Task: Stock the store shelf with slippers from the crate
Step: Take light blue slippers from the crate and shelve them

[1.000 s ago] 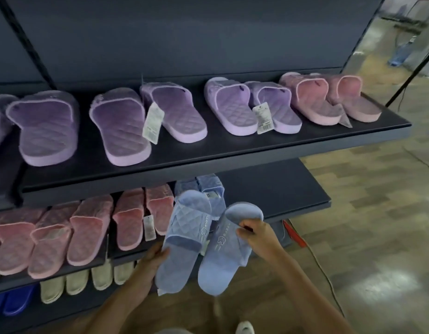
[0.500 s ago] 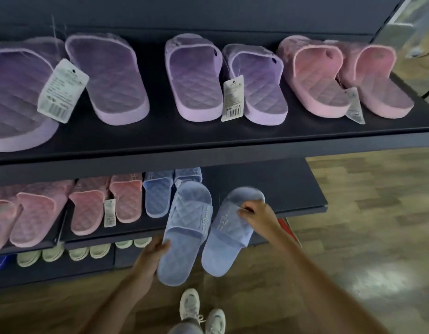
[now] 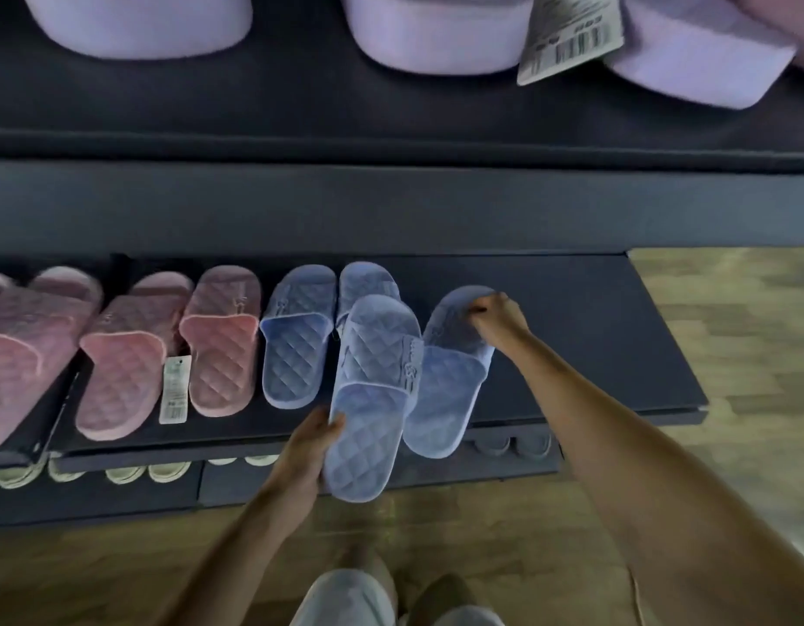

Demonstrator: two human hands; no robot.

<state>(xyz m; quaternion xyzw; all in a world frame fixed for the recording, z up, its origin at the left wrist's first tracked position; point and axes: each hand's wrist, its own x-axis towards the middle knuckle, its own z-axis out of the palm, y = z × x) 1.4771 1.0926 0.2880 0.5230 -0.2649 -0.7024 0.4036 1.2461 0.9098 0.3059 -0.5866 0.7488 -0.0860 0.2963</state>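
Note:
I hold two light-blue quilted slippers over the dark middle shelf [image 3: 617, 354]. My left hand [image 3: 307, 449] grips the heel edge of the left blue slipper [image 3: 373, 399], whose heel hangs past the shelf's front edge. My right hand [image 3: 497, 318] pinches the toe strap of the right blue slipper [image 3: 445, 395], which lies partly on the shelf beside the first. A blue pair [image 3: 300, 336] stands on the shelf just left of them. No crate is in view.
Pink slippers [image 3: 129, 354] with a hanging price tag [image 3: 176, 390] fill the shelf's left part. Lilac slippers [image 3: 436, 33] sit on the upper shelf overhead. Pale yellow slippers [image 3: 133, 472] peek from the shelf below. Bare shelf extends to the right, wooden floor beyond.
My view has dropped and moved closer to the middle shelf. Both hands have carried the blue slippers forward onto the shelf, beside the blue pair standing there.

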